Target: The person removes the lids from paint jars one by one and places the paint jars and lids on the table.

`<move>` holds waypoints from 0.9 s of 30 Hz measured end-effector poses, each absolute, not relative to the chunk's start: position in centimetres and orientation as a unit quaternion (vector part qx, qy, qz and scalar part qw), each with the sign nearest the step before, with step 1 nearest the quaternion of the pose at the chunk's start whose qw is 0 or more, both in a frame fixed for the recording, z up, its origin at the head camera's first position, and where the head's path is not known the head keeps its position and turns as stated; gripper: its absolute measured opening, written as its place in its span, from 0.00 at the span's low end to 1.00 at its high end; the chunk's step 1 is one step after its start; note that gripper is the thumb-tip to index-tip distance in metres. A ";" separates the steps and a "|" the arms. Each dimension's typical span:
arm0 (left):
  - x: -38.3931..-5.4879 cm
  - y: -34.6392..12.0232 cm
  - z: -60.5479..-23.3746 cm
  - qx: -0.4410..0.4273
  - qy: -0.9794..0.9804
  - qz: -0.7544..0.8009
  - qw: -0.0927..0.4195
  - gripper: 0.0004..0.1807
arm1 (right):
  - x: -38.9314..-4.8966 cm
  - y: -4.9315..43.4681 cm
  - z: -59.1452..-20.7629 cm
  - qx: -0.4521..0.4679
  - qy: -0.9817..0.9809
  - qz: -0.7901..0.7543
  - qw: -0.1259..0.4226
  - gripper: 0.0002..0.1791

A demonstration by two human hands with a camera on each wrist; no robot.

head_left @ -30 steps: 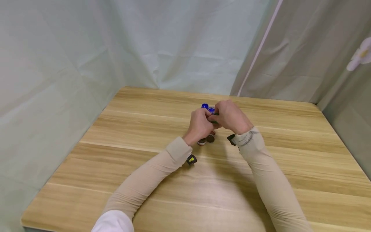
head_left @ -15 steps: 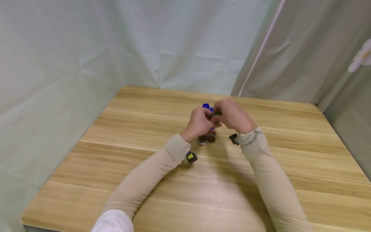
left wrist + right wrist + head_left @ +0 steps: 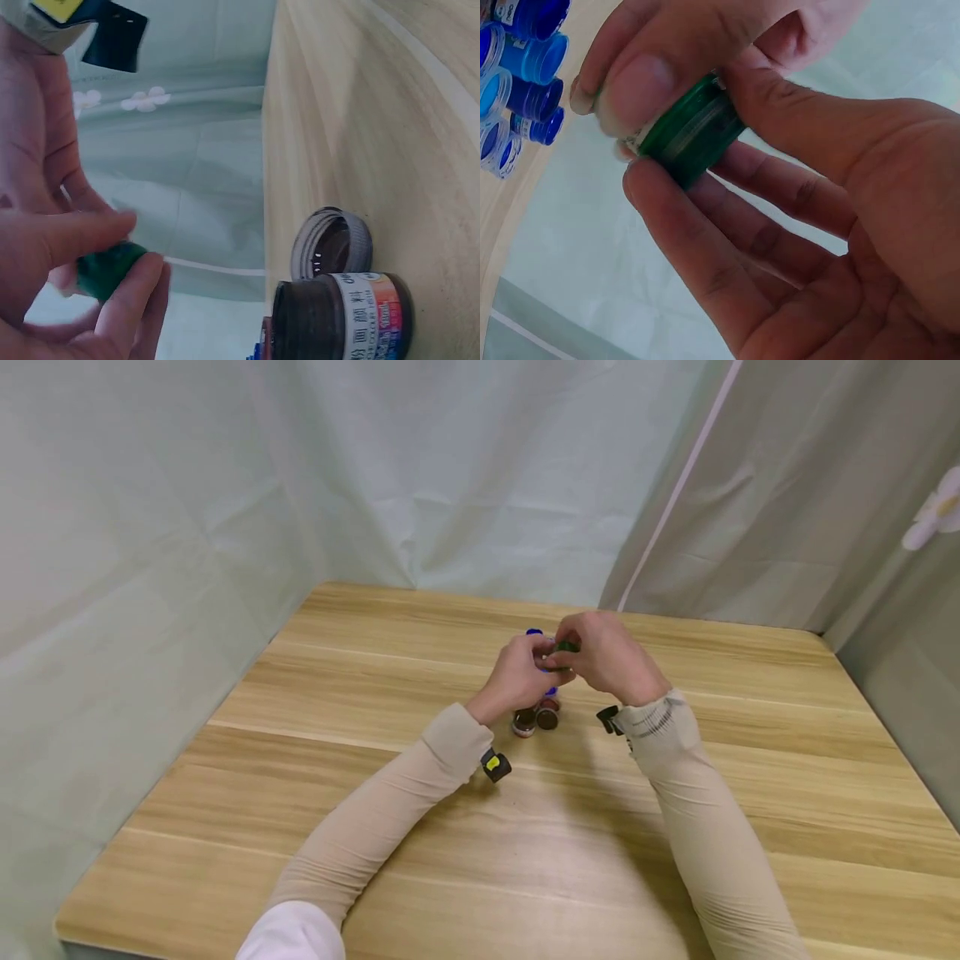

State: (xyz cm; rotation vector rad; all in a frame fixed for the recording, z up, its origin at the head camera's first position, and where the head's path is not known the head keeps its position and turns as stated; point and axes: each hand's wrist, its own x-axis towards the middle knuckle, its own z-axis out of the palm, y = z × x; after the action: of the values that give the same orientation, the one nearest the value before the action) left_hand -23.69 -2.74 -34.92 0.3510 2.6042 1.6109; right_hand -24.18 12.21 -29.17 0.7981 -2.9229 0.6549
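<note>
Above the middle of the table, both hands meet at a small green paint jar [image 3: 697, 135]. My left hand [image 3: 513, 677] pinches the jar from the left, its thumb over the pale label in the right wrist view. From the other side, my right hand [image 3: 615, 660] grips the green ridged end between thumb and fingers. Whether the cap has come loose cannot be seen. Below the hands stand a dark brown paint jar [image 3: 375, 315], uncapped with a printed label, and its screw cap [image 3: 330, 244] lying beside it.
Several blue paint jars [image 3: 536, 56] stand open in a row, with clear-rimmed caps [image 3: 491, 94] alongside. Everything is on a wood-grain table [image 3: 375, 877]. Pale curtains [image 3: 487, 485] hang behind and beside the table.
The hands have shifted slightly right with the green jar. Its green end has moved up and is now more visible between the fingers. The jars on the table have stayed put.
</note>
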 end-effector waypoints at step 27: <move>-23.8 -2.4 -34.8 0.066 0.813 0.579 0.012 0.22 | -24.2 12.5 -28.9 0.236 -0.946 0.222 0.018 0.09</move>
State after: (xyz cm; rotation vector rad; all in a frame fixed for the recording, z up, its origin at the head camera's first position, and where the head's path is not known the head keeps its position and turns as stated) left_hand -23.78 -2.44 -34.79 0.2046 2.5353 1.8044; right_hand -24.19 12.55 -28.92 0.7316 -2.9386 0.6895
